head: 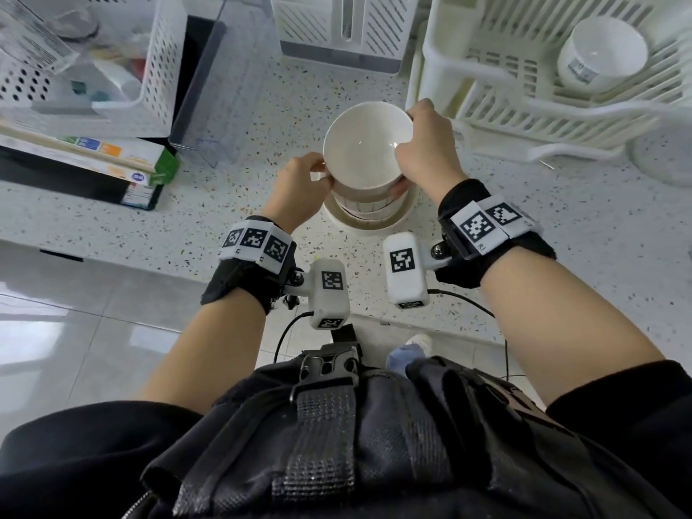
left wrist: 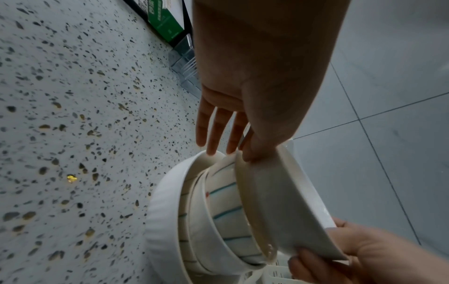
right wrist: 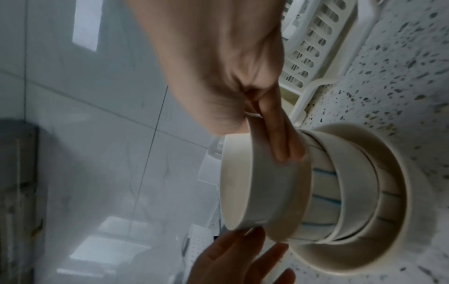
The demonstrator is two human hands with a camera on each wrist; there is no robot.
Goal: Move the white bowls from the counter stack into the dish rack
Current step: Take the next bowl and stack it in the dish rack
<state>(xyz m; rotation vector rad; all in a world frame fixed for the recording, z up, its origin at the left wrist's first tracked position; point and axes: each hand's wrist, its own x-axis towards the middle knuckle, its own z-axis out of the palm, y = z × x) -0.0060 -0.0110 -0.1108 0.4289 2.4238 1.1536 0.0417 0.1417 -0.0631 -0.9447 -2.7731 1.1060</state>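
A stack of bowls [head: 369, 209] stands on a wide white dish mid-counter; some lower bowls [left wrist: 226, 203] have blue stripes. The top white bowl [head: 365, 144] sits slightly tilted on the stack. My right hand [head: 404, 133] pinches its right rim, thumb inside and fingers [right wrist: 279, 138] along the outer wall. My left hand [head: 322, 174] touches its left side with the thumb, while its straight fingers [left wrist: 211, 134] reach to the lower bowls' rims. The white dish rack [head: 498, 69] stands at the back right with one white bowl [head: 599, 54] upside down in it.
White perforated baskets stand at the back left [head: 161, 69] and back centre [head: 337, 28]. A clear plastic box [head: 202, 106] and stacked cartons [head: 112, 159] lie left of the stack. The counter's front edge [head: 149, 264] runs just below my wrists.
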